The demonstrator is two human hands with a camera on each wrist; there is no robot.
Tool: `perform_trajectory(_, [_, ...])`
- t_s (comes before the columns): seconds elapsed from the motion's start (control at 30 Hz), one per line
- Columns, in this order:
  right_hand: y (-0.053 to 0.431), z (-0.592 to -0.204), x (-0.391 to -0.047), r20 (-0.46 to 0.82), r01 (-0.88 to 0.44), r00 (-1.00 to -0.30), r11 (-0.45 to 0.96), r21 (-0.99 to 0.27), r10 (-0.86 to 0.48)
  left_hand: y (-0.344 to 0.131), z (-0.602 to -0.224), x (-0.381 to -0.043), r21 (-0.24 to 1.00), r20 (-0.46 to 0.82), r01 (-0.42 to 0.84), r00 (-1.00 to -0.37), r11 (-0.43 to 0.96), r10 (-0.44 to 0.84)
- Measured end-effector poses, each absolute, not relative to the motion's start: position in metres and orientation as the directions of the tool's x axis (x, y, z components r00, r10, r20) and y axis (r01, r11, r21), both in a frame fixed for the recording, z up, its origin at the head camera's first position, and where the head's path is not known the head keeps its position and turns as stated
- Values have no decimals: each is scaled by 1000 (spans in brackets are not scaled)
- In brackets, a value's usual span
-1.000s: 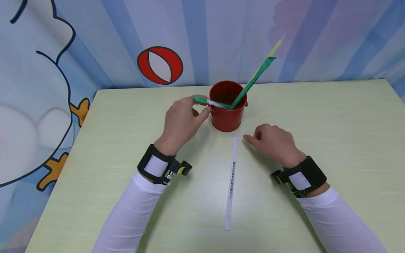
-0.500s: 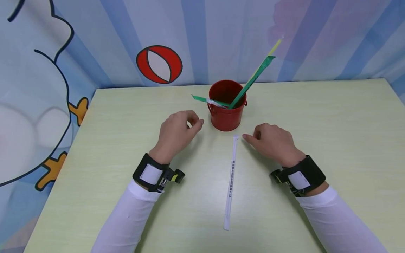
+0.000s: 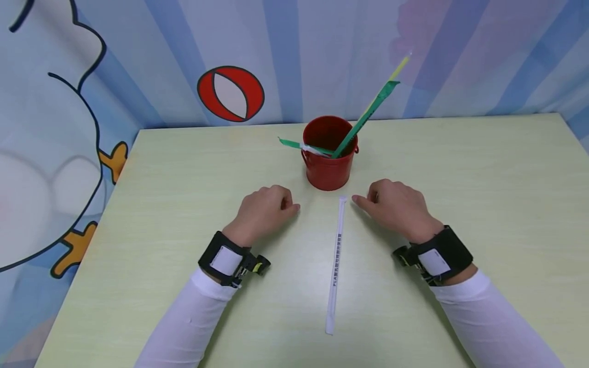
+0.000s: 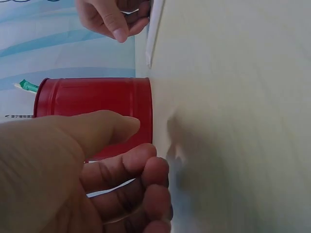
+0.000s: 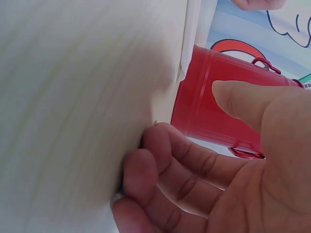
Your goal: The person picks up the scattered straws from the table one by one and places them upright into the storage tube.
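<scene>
Both hands rest near the table, loosely curled and holding nothing. My left hand [image 3: 264, 212] lies front-left of a small red bucket [image 3: 329, 173], its thumb apart from the fingers in the left wrist view. To the bucket's front right is my right hand [image 3: 391, 207], its fingertips on the tabletop in the right wrist view. Between the hands lies a straw in a white paper wrapper [image 3: 336, 266] with dark printing. A green wrapper [image 3: 368, 117] with a yellow-green straw end leans out of the bucket to the right. Another green-and-white wrapper piece [image 3: 291, 143] sticks out over its left rim.
The pale wooden table [image 3: 483, 179] ends at the back against a blue striped cloth backdrop [image 3: 322, 56] with a printed ball. Black straps with small cameras [image 3: 227, 259] sit on both wrists.
My left hand has let go of the green-and-white wrapper piece at the bucket rim and come back toward the front, down to the table. The right hand has stayed in place.
</scene>
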State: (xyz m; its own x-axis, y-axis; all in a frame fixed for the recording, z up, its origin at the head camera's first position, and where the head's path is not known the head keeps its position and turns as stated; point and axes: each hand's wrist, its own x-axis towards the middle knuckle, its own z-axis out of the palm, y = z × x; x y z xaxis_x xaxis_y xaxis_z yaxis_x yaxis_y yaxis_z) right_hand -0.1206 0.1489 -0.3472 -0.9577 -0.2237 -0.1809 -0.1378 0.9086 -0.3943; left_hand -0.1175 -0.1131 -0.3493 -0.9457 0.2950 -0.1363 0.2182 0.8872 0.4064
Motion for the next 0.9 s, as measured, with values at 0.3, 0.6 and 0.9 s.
perform_trajectory(0.3, [146, -345, -120, -187, -134, -958, 915, -382, -218, -114, -354, -114, 408, -141, 230, -940, 883, 310])
perform_trajectory(0.6, [131, -338, -106, -170, -183, -950, 905, -384, -264, -114, -356, -113, 420, -147, 215, -943, 882, 299])
perform_trajectory(0.9, [103, -341, -87, -194, -258, -920, 899, -353, -340, -114, -356, -114, 420, -140, 220, -943, 880, 302])
